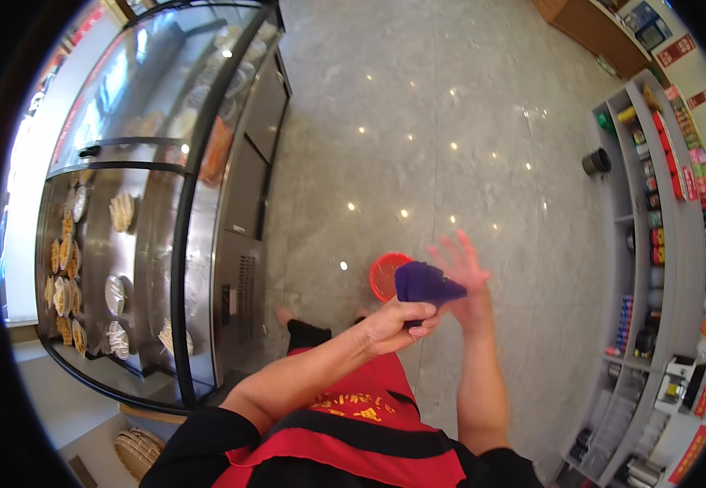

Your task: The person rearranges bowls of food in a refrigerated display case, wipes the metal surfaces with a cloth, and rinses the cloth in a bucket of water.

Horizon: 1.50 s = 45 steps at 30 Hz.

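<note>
My left hand (403,323) is closed around a bunched dark purple cloth (421,287), held in front of my red apron (359,390). Just right of the cloth, my right hand (464,274) is raised with its fingers spread and blurred; nothing shows in it. Below and behind the cloth, a red plastic basin (380,272) stands on the floor, partly covered by the cloth. What the basin holds is too unclear to tell.
Along the left runs a glass-fronted display case (206,274) with plates of food inside. Grey shelving (624,244) with packaged goods lines the right, a black bin (597,161) beside it. Woven baskets (136,451) lie at lower left. A brown counter (597,30) is at upper right.
</note>
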{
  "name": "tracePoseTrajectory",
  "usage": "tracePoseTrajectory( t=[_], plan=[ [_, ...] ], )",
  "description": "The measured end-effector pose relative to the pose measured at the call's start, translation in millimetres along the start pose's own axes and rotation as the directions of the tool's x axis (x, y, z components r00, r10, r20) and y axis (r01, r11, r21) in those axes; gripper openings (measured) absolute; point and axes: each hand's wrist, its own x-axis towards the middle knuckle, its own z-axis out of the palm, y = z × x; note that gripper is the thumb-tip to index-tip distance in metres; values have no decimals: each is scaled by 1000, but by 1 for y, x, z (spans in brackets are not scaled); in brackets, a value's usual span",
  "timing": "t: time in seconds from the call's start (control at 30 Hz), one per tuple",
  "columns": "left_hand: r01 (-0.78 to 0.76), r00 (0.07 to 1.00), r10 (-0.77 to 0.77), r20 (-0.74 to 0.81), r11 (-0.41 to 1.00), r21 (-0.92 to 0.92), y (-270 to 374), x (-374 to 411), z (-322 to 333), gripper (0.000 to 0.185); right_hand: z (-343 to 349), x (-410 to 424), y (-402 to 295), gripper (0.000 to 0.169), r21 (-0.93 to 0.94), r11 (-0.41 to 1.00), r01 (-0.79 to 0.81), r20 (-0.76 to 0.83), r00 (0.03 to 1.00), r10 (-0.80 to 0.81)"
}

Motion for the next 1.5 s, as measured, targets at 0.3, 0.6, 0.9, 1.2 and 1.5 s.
tracePoseTrajectory(
  t=[0.3, 0.6, 0.9, 1.2, 1.5],
  plan=[
    [70, 997, -54, 62, 949, -307, -21, -3, 8, 50, -3, 18, 16, 115, 163, 977, -141, 600, 800, 16],
    [201, 975, -197, -105, 979, 33, -3, 7, -8, 19, 19, 19, -5, 25, -483, 832, -272, 128, 918, 375],
    [272, 842, 54, -536, 817, 509, -35, 71, -82, 13, -46, 42, 83, 8, -813, 518, -266, -190, 962, 195],
    [303, 565, 568, -599, 532, 790, -87, 102, -146, 40, -75, 51, 141, 10, -873, 206, -443, -465, 883, -70],
    [153, 831, 292, -473, 698, 699, -78, 105, -179, 13, -108, 64, 131, 28, -355, 761, -543, -592, 761, 267]
  ],
)
